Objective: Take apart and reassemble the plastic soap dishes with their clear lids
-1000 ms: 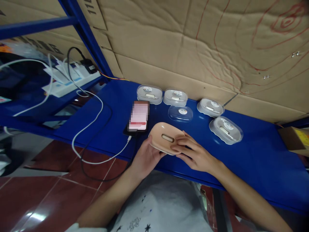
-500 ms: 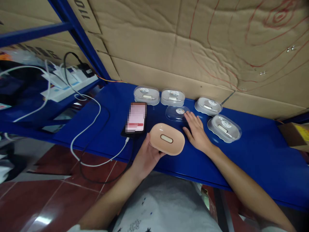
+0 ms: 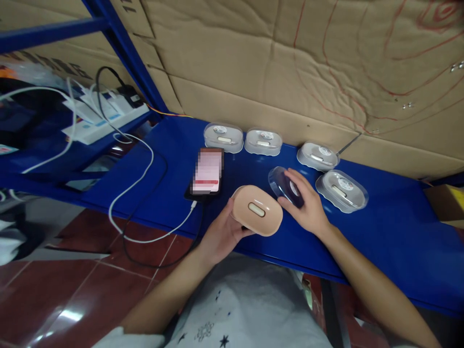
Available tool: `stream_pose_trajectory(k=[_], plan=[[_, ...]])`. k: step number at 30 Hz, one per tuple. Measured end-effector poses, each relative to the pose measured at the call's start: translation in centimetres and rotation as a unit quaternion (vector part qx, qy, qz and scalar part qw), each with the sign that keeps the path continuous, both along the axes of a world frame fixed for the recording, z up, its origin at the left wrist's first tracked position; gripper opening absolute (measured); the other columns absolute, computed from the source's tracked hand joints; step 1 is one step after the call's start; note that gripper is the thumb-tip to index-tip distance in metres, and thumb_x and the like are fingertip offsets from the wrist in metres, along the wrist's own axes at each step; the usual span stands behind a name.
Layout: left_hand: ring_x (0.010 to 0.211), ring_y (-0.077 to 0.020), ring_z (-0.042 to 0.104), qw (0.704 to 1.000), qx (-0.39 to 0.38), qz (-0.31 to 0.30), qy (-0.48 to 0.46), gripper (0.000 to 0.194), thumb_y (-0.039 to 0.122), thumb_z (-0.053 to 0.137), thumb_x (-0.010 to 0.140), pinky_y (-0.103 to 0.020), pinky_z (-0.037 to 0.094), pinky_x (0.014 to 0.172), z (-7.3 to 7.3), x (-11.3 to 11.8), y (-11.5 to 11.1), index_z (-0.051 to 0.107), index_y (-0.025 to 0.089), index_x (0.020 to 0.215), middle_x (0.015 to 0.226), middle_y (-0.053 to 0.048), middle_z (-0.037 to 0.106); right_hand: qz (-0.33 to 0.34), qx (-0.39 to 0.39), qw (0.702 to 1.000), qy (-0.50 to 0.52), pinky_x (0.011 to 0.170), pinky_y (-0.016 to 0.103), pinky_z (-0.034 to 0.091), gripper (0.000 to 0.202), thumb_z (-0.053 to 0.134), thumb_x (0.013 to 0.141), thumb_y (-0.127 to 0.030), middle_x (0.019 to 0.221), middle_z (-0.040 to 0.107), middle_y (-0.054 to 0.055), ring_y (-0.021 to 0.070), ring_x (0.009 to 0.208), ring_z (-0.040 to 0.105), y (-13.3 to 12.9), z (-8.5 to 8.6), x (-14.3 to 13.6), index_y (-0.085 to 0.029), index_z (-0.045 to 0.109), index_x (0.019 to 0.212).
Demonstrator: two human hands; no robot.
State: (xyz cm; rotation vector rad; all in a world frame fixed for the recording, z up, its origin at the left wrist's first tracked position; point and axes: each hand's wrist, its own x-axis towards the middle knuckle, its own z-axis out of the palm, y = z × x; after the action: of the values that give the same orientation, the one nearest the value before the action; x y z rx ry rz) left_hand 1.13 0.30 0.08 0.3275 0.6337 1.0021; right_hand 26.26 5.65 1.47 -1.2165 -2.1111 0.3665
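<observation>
My left hand point(image 3: 224, 233) grips an oval, peach-coloured box point(image 3: 266, 220) with a small cream bar set in its top, tilted above the table's front half. To its right, my right hand point(image 3: 307, 203) has its thumb and fingers closed on the edges of a clear plastic lid point(image 3: 282, 182), which is tipped up off the blue tabletop. Part of the lid's round label is hidden by my fingers. A phone point(image 3: 206, 171) with a blurred screen lies just left of the peach box, a white cable plugged into its lower end.
Two grey boxes under clear lids point(image 3: 224, 140) point(image 3: 263, 143) stand along the back, and two more point(image 3: 318, 157) point(image 3: 341, 192) stand to the right. Cardboard point(image 3: 232, 63) walls the rear. White cable point(image 3: 119, 203) hangs over the left edge near a power strip point(image 3: 105, 126).
My right hand has taken hold of the clear lid and tipped it up off the table, drawing it toward me. The peach box stays in my left hand, slightly turned.
</observation>
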Motion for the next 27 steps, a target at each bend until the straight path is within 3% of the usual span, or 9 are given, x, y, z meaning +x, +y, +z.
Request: stream_pose_trajectory(k=[5, 12, 16, 19, 23, 27], plan=[[0.136, -0.036, 0.062, 0.998, 0.047, -0.036, -0.01, 0.056, 0.062, 0.056, 0.102, -0.048, 0.06, 0.1, -0.4, 0.6, -0.4, 0.064, 0.027, 0.145, 0.145, -0.012, 0.069, 0.127, 0.027, 0.99, -0.063, 0.12, 0.064, 0.043, 0.08, 0.071, 0.097, -0.054, 0.167, 0.041, 0.02, 0.0405, 0.156, 0.038, -3.7, 0.8, -2.8, -0.028, 0.035, 0.163], [0.138, -0.0365, 0.061, 0.996, 0.076, -0.05, -0.004, 0.059, 0.061, 0.054, 0.104, -0.048, 0.061, 0.098, -0.5, 0.6, -0.7, 0.057, 0.028, 0.152, 0.151, -0.013, 0.065, 0.135, 0.059, 0.981, -0.126, 0.118, 0.068, 0.042, 0.085, 0.071, 0.097, -0.053, 0.168, 0.038, 0.023, 0.0439, 0.157, 0.034, -4.3, 0.0, -3.5, -0.026, 0.028, 0.165], [0.137, -0.0362, 0.062, 0.997, 0.066, -0.026, 0.028, 0.061, 0.063, 0.061, 0.1, -0.05, 0.058, 0.104, -0.5, 0.8, -0.7, 0.06, 0.027, 0.148, 0.147, -0.013, 0.068, 0.103, 0.04, 0.99, -0.092, 0.118, 0.067, 0.044, 0.084, 0.075, 0.094, -0.049, 0.171, 0.031, 0.02, 0.0434, 0.157, 0.034, -4.0, 0.0, -3.1, -0.03, 0.032, 0.164], [0.139, -0.0345, 0.061, 0.995, 0.086, 0.002, 0.049, 0.063, 0.051, 0.071, 0.097, -0.052, 0.05, 0.115, -0.4, 1.2, -0.9, 0.053, 0.03, 0.154, 0.151, -0.011, 0.065, 0.077, 0.024, 0.993, -0.081, 0.115, 0.062, 0.049, 0.085, 0.074, 0.095, -0.048, 0.169, 0.035, 0.02, 0.0408, 0.154, 0.04, -3.2, 0.1, -1.9, -0.03, 0.03, 0.166], [0.145, -0.0312, 0.055, 0.988, 0.122, 0.034, 0.091, 0.063, 0.035, 0.07, 0.099, -0.051, 0.041, 0.123, -0.3, 1.4, -1.2, 0.047, 0.034, 0.157, 0.159, -0.01, 0.056, 0.0, 0.021, 0.983, -0.182, 0.111, 0.068, 0.048, 0.078, 0.072, 0.096, -0.048, 0.167, 0.039, 0.021, 0.0469, 0.148, 0.046, -1.7, 0.4, 0.7, -0.029, 0.038, 0.163], [0.144, -0.0328, 0.054, 0.973, 0.175, 0.025, 0.147, 0.046, 0.036, 0.069, 0.1, -0.05, 0.047, 0.118, -0.4, 1.3, -1.5, 0.06, 0.031, 0.146, 0.158, -0.011, 0.055, -0.043, 0.04, 0.964, -0.258, 0.12, 0.072, 0.033, 0.069, 0.067, 0.099, -0.036, 0.171, 0.035, 0.017, 0.0465, 0.157, 0.031, -0.9, 0.8, 3.4, -0.028, 0.041, 0.162]])
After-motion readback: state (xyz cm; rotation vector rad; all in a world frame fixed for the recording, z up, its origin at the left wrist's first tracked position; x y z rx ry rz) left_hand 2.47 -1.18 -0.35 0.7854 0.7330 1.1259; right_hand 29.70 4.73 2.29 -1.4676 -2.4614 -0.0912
